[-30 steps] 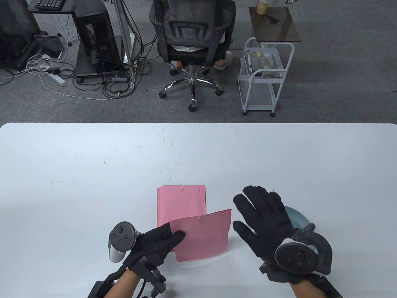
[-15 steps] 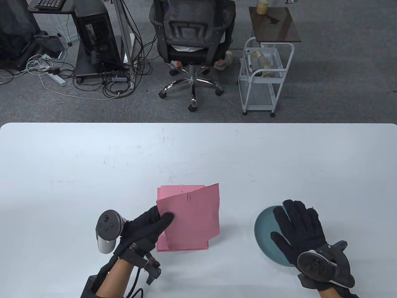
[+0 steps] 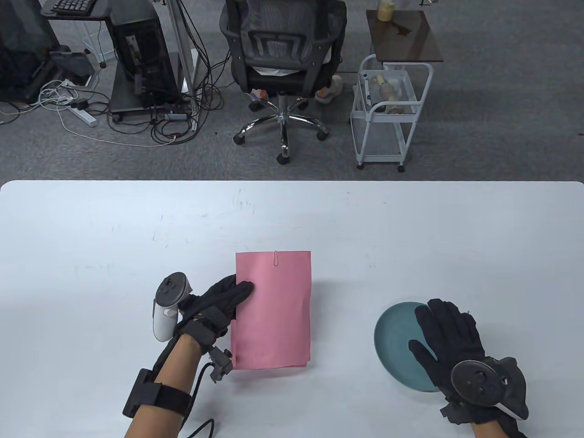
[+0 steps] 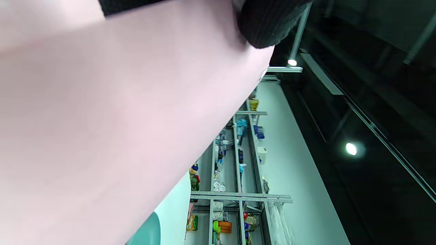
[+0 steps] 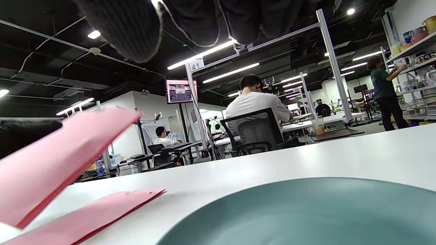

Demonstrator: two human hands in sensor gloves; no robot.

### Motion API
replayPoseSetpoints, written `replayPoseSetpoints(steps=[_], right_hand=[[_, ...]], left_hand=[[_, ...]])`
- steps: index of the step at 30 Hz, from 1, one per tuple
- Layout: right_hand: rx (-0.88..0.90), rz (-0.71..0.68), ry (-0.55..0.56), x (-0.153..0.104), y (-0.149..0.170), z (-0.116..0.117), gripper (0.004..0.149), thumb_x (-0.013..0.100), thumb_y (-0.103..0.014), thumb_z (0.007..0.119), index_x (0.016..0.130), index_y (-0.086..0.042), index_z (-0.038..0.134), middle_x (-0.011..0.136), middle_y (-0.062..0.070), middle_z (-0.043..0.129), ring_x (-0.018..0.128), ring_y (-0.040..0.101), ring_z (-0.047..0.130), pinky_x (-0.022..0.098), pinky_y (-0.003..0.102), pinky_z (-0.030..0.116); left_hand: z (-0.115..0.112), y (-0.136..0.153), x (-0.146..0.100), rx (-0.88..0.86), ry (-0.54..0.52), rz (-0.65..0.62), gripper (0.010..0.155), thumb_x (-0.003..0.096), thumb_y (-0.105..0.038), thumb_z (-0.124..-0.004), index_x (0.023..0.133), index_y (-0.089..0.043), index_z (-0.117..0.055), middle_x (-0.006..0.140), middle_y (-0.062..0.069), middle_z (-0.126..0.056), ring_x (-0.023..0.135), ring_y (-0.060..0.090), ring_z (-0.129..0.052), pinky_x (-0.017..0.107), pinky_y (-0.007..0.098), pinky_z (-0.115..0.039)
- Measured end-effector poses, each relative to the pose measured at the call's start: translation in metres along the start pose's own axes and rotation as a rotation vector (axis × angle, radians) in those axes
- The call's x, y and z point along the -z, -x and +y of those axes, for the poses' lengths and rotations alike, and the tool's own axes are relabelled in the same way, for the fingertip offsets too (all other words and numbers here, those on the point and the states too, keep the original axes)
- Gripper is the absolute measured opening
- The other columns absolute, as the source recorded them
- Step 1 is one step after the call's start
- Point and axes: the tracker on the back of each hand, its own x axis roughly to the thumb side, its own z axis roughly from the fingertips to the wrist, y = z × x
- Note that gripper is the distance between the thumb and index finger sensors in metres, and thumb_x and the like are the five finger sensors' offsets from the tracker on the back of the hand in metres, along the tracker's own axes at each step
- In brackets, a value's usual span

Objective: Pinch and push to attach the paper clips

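The clipped set of thin pink paper sheets [image 3: 273,310] is lifted above the white worktop [image 3: 137,237] near the middle of its near edge, over a second pink set lying flat [image 5: 92,217], which the right wrist view shows with its own clip. A small silver wire paper clip [image 3: 275,258] sits on the raised set's far edge, about mid-width. The black-gloved left hand [image 3: 214,305] grips this set at its left edge, thumb on top and the other fingers hidden beneath.

The step in hand looks like laying the finished set on the flat one. To do it well, lower the far edge first so the 2 sets square up, keep the thumb grip light so the sheets do not buckle, and release only once the paper lies flat; the clip should stay seated if nothing drags across it.

The paper is matte, flexible and bows slightly under its own weight. The clip is a thin bent wire loop, likely slippery in gloves.

The black-gloved right hand [image 3: 449,337] rests with fingers spread, holding nothing, over the round teal shallow dish [image 3: 392,337] near the worktop's near right. Whether clips lie in the dish cannot be seen.
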Motion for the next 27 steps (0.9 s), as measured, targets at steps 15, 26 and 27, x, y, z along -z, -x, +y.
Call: replayPoseSetpoints(steps=[15,26,27], right_hand=[[0.032,0.0,-0.041,0.005,0.004,0.001,0.065,0.061,-0.047,0.068,0.117,-0.016,0.052,0.12,0.021,0.047,0.107,0.046,0.045,0.075,0.06,0.033],[0.039,0.008,-0.067,0.005,0.003,0.001,0.065,0.062,-0.047,0.068,0.117,-0.016,0.052,0.12,0.022,0.046,0.107,0.046,0.045,0.075,0.06,0.032],[0.039,0.009,-0.071,0.005,0.003,0.001,0.065,0.062,-0.047,0.068,0.117,-0.016,0.052,0.12,0.022,0.046,0.107,0.046,0.045,0.075,0.06,0.032]], left_hand=[[0.024,0.043,0.02,-0.035,-0.051,0.258,0.05,0.0684,-0.036,-0.071,0.111,-0.011,-0.064,0.088,0.004,-0.096,0.065,0.019,-0.106,0.053,0.038,-0.088],[0.023,0.044,0.023,0.062,-0.088,0.35,0.052,0.0685,-0.036,-0.07,0.112,-0.008,-0.063,0.089,0.006,-0.095,0.066,0.021,-0.105,0.053,0.039,-0.087],[0.023,0.044,0.023,0.077,-0.097,0.358,0.052,0.0684,-0.036,-0.07,0.112,-0.008,-0.063,0.088,0.006,-0.096,0.066,0.021,-0.105,0.053,0.039,-0.087]])
